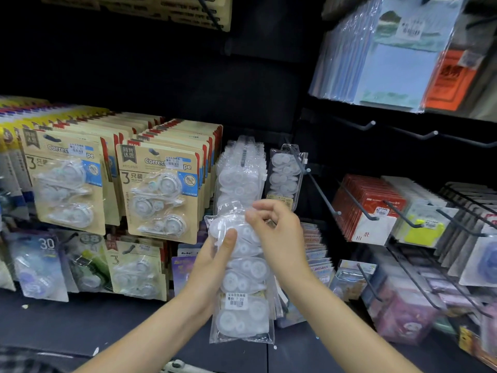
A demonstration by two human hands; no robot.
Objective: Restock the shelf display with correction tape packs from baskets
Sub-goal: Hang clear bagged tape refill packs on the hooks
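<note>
Both hands meet on a clear correction tape pack (243, 281), a long plastic sleeve of white dispensers held upright in front of the shelf display (255, 92). The left hand (212, 261) wraps the pack's left edge from behind, its thumb laid flat across the front near the top, so most of the sleeve hangs below that grip, down to a white price sticker and 1 more dispenser beneath it. The right hand (279, 232) has its fingers curled at the pack's upper right corner, apparently pinching the top of the plastic, though the glare there makes the contact hard to read. Directly behind the top of the held pack, a thick row of similar clear packs (240, 168) hangs on a hook, with a thinner row (285, 173) just beside it to the right. Further left hang 2 rows of carded packs (161, 189) marked 3. Bare hooks (324, 196) project to the right.
</note>
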